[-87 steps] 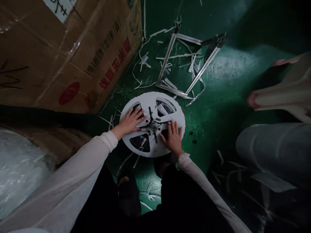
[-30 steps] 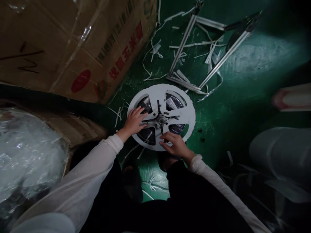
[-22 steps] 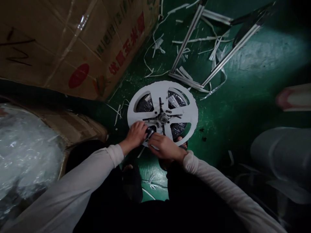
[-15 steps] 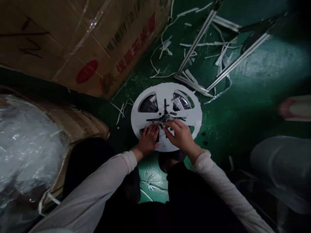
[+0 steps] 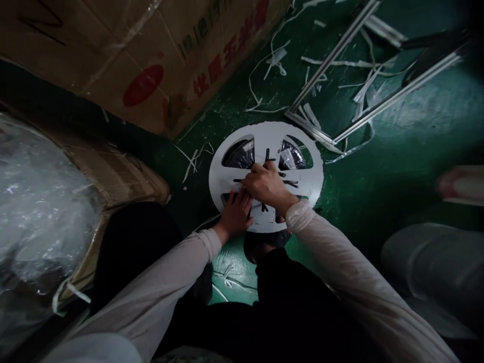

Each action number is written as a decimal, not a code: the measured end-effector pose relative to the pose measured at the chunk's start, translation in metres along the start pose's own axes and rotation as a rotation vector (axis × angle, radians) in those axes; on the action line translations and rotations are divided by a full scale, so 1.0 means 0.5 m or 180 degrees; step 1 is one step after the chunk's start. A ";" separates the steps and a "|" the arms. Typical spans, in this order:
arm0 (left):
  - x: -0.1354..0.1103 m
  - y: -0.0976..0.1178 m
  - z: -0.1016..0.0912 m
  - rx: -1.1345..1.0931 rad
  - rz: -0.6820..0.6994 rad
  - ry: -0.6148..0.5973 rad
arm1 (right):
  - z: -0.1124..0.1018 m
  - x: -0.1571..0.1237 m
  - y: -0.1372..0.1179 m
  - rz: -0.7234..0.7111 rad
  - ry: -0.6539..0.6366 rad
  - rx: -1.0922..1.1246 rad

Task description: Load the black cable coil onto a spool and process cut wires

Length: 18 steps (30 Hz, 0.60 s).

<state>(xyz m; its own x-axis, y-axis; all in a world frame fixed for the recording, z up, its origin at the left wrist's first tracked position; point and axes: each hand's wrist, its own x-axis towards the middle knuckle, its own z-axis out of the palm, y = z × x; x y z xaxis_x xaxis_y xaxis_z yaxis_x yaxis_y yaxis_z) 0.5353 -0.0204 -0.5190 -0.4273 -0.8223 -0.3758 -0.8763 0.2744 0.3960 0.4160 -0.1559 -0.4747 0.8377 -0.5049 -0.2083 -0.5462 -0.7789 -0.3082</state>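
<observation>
A large white reel (image 5: 266,219) with cut-out windows lies on the floor, dark material wrapped in clear film showing through its openings. My left hand (image 5: 236,214) rests flat on the reel's near left part, fingers stretched out. Over the centre of the reel, my right hand (image 5: 266,185) is closed, its fingers curled downward. The hub and whatever those fingers grip are hidden beneath it. Black slots (image 5: 290,183) show around the right hand. A shoe (image 5: 260,244) of mine is partly under the reel's near edge.
A big cardboard box (image 5: 113,50) stands at the upper left. Clear plastic wrap (image 5: 41,201) bulges beside another carton (image 5: 132,176) at left. A metal frame (image 5: 336,65) lies beyond the reel among white strips (image 5: 278,60). A grey roll (image 5: 434,267) is at right.
My right hand has moved from the hub's near side to over the centre and now covers it, fingers curled. My left hand stays flat on the reel. The view has shifted slightly.
</observation>
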 end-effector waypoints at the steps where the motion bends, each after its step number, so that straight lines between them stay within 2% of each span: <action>1: -0.001 0.000 -0.002 -0.0007 0.0007 -0.0044 | 0.000 0.000 -0.002 0.0013 0.0009 0.0019; 7: -0.004 -0.004 -0.008 0.0014 -0.0037 -0.0133 | 0.006 0.018 0.005 0.0042 -0.0060 0.0194; 10: -0.004 -0.013 -0.018 -0.0050 0.0010 -0.0098 | -0.016 0.011 0.028 0.0060 0.0015 0.0606; 13: -0.005 -0.023 -0.034 -0.0165 0.0033 0.0046 | -0.055 -0.041 0.045 0.0182 0.0520 0.1334; 15: -0.006 -0.028 -0.039 -0.0205 0.0101 0.0112 | -0.068 -0.095 0.040 0.0580 0.0934 0.1745; 16: -0.006 -0.030 -0.039 -0.0209 0.0175 0.0108 | -0.065 -0.122 0.032 0.0797 0.1036 0.1896; 18: -0.006 -0.032 -0.034 -0.0185 0.0340 0.0056 | -0.039 -0.170 0.009 0.1023 0.0901 0.2065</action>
<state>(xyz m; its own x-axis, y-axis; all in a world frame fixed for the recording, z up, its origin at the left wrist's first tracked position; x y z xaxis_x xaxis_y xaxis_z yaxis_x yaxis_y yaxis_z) 0.5544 -0.0307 -0.5098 -0.5131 -0.7987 -0.3143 -0.8114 0.3319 0.4812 0.3424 -0.1238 -0.4401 0.5597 -0.8129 -0.1613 -0.5840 -0.2488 -0.7727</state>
